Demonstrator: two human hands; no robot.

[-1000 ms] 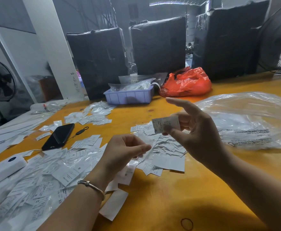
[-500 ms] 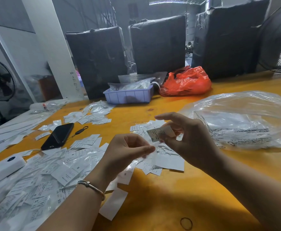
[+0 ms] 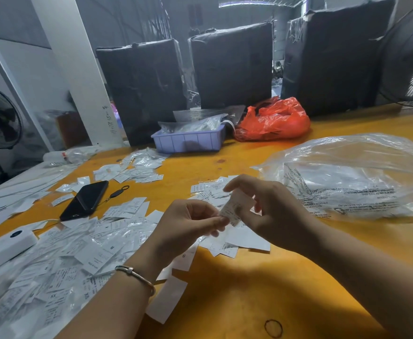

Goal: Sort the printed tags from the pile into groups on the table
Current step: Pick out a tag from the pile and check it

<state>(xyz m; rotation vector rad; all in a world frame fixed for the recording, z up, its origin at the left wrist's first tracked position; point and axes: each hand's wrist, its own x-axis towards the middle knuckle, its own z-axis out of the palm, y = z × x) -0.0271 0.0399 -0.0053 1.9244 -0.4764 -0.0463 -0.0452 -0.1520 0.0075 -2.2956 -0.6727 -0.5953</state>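
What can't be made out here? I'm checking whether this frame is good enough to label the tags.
All in the head view:
- Print on the tag that both hands pinch: blurred, partly covered by the right hand's fingers.
- Left hand fingertips: turned away, so their grip is unclear.
- Pile of tags: cut off by the left edge, most text too small.
- Contents of the purple tray: hidden by crumpled plastic.

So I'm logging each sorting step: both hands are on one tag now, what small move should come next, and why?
Probably the left hand lets go, and the right hand lays the tag on the group of tags just behind it. Both hands pinch the one tag above the table, so it is not yet sorted.
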